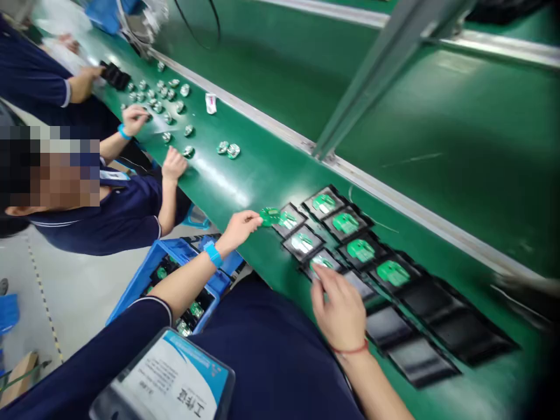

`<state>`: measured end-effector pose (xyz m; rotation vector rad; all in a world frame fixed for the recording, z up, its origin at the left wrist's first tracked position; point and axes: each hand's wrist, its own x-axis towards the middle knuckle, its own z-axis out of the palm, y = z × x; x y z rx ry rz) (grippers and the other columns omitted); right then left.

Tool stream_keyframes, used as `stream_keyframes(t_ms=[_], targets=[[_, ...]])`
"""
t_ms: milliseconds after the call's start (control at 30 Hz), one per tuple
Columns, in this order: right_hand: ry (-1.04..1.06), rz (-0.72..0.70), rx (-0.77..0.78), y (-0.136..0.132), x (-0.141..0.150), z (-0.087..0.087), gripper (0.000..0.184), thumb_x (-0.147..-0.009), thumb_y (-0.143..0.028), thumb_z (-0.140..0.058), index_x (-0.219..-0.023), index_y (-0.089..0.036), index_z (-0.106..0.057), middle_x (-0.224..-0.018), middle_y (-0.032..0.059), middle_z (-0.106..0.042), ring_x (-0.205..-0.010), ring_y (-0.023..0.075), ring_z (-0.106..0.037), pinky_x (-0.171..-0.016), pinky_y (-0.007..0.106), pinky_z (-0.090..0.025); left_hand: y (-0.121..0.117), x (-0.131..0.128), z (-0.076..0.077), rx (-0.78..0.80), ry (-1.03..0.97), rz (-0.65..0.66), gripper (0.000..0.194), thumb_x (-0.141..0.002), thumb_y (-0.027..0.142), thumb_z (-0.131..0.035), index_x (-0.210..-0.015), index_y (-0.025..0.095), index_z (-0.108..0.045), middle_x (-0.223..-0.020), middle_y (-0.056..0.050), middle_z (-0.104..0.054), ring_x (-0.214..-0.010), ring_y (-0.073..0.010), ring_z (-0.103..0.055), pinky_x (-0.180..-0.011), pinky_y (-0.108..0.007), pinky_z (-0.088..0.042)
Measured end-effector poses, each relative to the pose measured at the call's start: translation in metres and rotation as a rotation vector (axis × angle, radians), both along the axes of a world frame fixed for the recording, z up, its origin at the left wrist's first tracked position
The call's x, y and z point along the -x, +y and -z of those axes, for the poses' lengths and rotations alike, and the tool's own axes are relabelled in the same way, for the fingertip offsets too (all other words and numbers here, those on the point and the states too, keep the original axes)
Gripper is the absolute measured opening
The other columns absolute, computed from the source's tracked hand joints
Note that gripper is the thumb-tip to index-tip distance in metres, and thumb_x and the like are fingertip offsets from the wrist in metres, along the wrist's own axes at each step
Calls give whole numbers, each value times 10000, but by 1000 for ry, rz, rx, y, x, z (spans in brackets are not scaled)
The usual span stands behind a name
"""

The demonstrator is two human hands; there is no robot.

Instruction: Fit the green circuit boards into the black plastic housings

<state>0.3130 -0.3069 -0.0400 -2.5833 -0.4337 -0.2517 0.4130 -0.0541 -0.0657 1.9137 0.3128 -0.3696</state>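
Observation:
My left hand (240, 232), with a blue band at its wrist, pinches a round green circuit board (270, 216) by its edge, just beside the nearest black tray. My right hand (340, 309), wearing a thin red cord, has its fingertips at the edge of another green circuit board (321, 260) lying in a tray pocket; the fingers partly cover that board. Two rows of black trays (455, 315) stretch across the green bench. Several pockets on the left hold green boards (359, 250); pockets toward the right show bare dark surfaces.
A blue crate (131, 291) with boards stands below the bench edge at left. Co-workers sit farther along; one co-worker's hand (175, 164) is near small round metallic parts (184, 90). A metal post (371, 76) rises from the bench's back rail. A white packet (210, 104) lies near it.

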Motion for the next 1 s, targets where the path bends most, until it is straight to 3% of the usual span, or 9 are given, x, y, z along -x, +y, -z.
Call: stream_keyframes(t_ms=[67, 167, 333, 467, 600, 700, 800, 1000], targets=[[-23, 46, 14, 2, 0, -7, 304, -860, -192, -516, -1159, -165, -563, -1003, 77, -676, -913, 172, -616, -806, 287, -446, -40, 24, -15, 123, 96, 179, 209, -783, 343, -581, -740, 141, -612, -607, 29, -547, -559, -83, -485, -551, -200, -393], [-31, 124, 56, -8, 6, -10, 256, -864, -234, -528, -1101, -164, -594, -924, 74, -665, -846, 166, -600, -764, 276, -442, -82, 50, -30, 137, 151, 398, 219, -795, 340, -574, -727, 138, -620, -601, 34, -544, -551, -75, -458, -532, -195, -355], [80, 246, 103, -41, 36, -1, 197, -881, -272, -495, -993, -178, -627, -863, 65, -621, -803, 161, -563, -726, 264, -427, -119, 73, -29, 46, 140, 587, 189, -829, 295, -558, -765, 139, -643, -641, 31, -576, -567, -80, -463, -536, -204, -348], [167, 259, 98, -64, 57, 16, 210, -885, -285, -475, -968, -178, -635, -898, 79, -623, -855, 179, -553, -779, 293, -432, -138, 80, -17, -25, 174, 719, 181, -851, 282, -558, -888, 138, -661, -719, 5, -638, -641, -107, -551, -607, -217, -413], [205, 330, 137, -80, 58, 41, 255, -891, -301, -452, -954, -158, -654, -893, 95, -610, -848, 199, -515, -774, 321, -414, -147, 82, -7, -281, 13, 780, 294, -883, 264, -537, -1144, 133, -575, -918, -48, -663, -848, -156, -600, -781, -257, -464], [255, 328, 184, -87, 50, 60, 295, -897, -317, -433, -959, -148, -667, -900, 102, -599, -836, 210, -478, -773, 338, -386, -147, 83, -2, -511, -256, 945, 241, -920, 254, -476, -1096, 140, -593, -1039, -81, -627, -1010, -191, -550, -936, -313, -415], [292, 327, 212, -89, 43, 73, 331, -909, -339, -409, -976, -151, -672, -908, 101, -595, -840, 216, -452, -763, 340, -357, -149, 87, 1, -649, -447, 1160, 285, -932, 280, -454, -1153, 152, -580, -1152, -93, -596, -1116, -229, -488, -972, -361, -376], [347, 331, 208, -87, 40, 80, 353, -913, -343, -391, -1005, -145, -668, -929, 114, -577, -870, 229, -434, -750, 346, -330, -163, 98, 12, -774, -571, 1386, 477, -905, 352, -507, -1333, 142, -479, -1458, -96, -398, -1324, -297, -323, -1071, -430, -269]])
